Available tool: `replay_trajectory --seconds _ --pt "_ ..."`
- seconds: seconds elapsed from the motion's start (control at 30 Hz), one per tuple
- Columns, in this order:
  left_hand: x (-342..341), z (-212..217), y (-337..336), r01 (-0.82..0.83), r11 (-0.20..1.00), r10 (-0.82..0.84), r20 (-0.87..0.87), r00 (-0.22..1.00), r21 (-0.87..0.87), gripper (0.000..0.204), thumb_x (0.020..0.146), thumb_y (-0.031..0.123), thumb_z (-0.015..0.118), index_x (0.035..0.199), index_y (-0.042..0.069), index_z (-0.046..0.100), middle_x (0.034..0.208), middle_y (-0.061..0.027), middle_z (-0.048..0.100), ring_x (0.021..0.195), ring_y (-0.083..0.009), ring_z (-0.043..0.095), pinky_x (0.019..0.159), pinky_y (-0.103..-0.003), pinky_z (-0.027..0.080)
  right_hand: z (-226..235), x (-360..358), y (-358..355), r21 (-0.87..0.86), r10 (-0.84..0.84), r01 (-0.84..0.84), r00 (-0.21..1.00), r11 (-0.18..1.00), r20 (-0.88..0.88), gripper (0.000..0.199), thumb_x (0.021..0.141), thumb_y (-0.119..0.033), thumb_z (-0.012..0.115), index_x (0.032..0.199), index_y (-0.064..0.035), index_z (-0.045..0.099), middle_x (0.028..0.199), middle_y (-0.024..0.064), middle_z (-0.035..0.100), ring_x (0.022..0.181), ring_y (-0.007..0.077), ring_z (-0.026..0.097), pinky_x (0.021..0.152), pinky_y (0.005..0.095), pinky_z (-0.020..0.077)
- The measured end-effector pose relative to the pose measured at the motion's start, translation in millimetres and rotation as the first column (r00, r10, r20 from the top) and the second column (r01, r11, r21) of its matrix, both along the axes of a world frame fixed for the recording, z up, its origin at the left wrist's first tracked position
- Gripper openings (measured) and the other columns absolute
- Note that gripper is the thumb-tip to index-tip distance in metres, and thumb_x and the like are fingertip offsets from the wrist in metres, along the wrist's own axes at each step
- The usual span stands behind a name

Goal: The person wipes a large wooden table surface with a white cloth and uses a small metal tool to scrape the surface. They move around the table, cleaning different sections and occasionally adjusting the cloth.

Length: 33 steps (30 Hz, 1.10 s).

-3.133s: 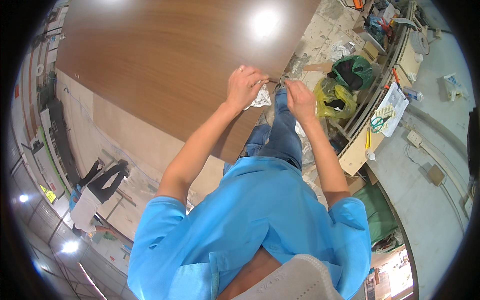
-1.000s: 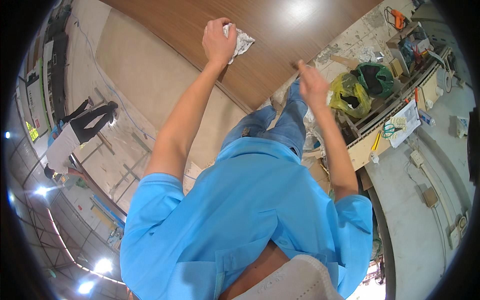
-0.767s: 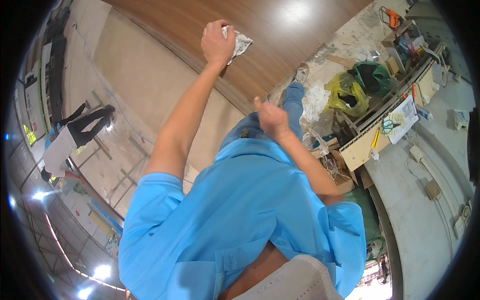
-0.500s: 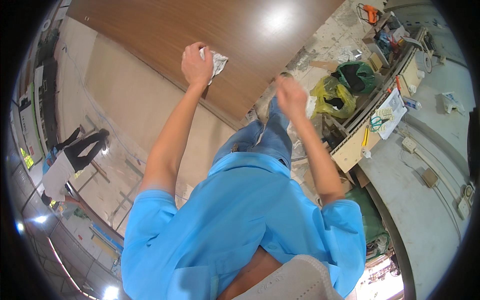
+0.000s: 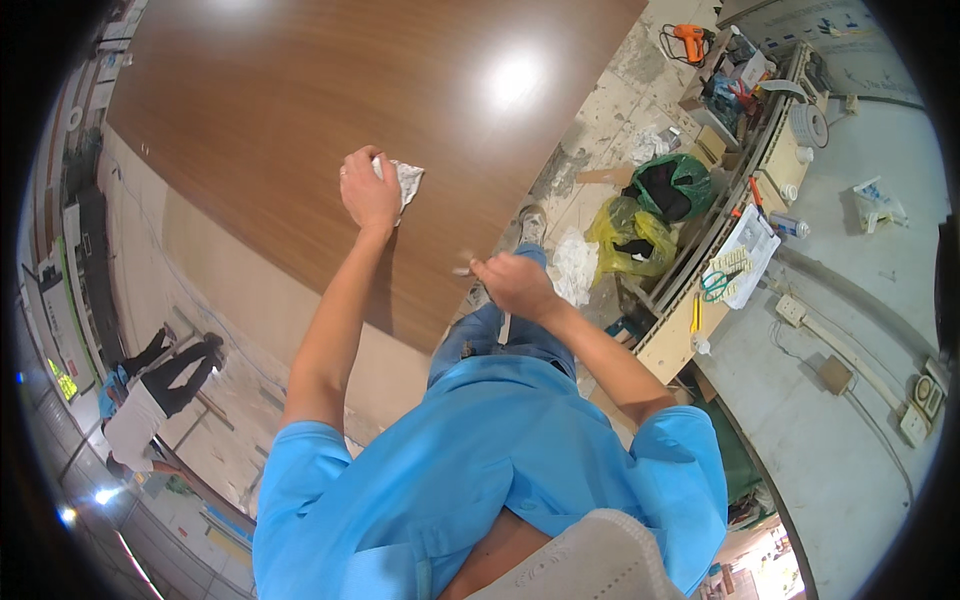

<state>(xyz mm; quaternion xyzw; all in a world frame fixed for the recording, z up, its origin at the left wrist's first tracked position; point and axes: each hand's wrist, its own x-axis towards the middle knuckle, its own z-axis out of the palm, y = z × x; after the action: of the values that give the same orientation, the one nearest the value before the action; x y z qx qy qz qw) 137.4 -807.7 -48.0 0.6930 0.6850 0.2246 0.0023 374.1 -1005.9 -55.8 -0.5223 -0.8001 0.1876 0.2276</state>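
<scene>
My left hand (image 5: pixel 370 192) is closed on a crumpled white cloth (image 5: pixel 409 183), pressed to the broad brown wood-grain panel (image 5: pixel 290 130). Part of the cloth sticks out beyond the thumb. Nearer my body, my right hand (image 5: pixel 517 287) is closed over the panel's near corner. Something small and pale shows at its fingertips and a thin light strip hangs below the fist; I cannot make out what it is. Glare from lamps lies on the panel's glossy face.
On the floor to the right are yellow (image 5: pixel 632 240) and green plastic bags (image 5: pixel 672 187) and an orange heat gun (image 5: pixel 690 42). A grey workbench (image 5: pixel 800 340) holds scissors (image 5: pixel 715 287), a clipboard and a power strip. Another person (image 5: pixel 150 415) stands far left.
My left hand has slid the cloth a little nearer and left. The right hand has come left and down to the panel's near corner. The view has shifted, showing more of the panel.
</scene>
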Motion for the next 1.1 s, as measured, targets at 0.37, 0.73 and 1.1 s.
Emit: replay_trajectory --seconds 0.37,0.73,1.1 --pt "83.0 4.9 74.3 0.074 0.996 -0.074 0.010 0.997 -0.050 0.019 0.097 0.023 0.068 0.109 0.008 0.066 0.107 -0.0128 0.066 0.102 -0.0370 0.063 0.089 -0.048 0.050 -32.7 307.8 358.2 0.183 -0.681 0.763 0.638 0.619 -0.359 0.029 0.098 -0.032 0.072 0.113 -0.0081 0.081 0.090 0.0178 0.077 0.082 0.0342 0.074 0.076 0.0410 0.0565" --pt "80.4 4.8 71.2 0.093 0.995 -0.093 0.032 0.995 -0.017 0.017 0.097 0.020 0.069 0.108 0.008 0.066 0.104 -0.0124 0.066 0.100 -0.0365 0.063 0.086 -0.048 0.050 -44.8 341.4 380.3 0.276 -0.545 0.633 0.769 0.724 -0.335 0.026 0.098 -0.023 0.077 0.114 -0.0028 0.079 0.096 0.0112 0.077 0.085 0.0233 0.072 0.078 0.0330 0.0548" --pt "79.7 5.0 70.7 0.102 0.994 -0.102 0.018 0.995 -0.036 0.015 0.097 0.019 0.068 0.107 0.008 0.065 0.102 -0.0117 0.066 0.098 -0.0368 0.062 0.084 -0.048 0.050 -17.0 256.3 268.6 0.229 -0.210 0.228 0.973 0.946 -0.100 0.024 0.097 -0.013 0.069 0.119 -0.0131 0.079 0.092 0.0094 0.073 0.083 0.0280 0.065 0.074 0.0391 0.0540"
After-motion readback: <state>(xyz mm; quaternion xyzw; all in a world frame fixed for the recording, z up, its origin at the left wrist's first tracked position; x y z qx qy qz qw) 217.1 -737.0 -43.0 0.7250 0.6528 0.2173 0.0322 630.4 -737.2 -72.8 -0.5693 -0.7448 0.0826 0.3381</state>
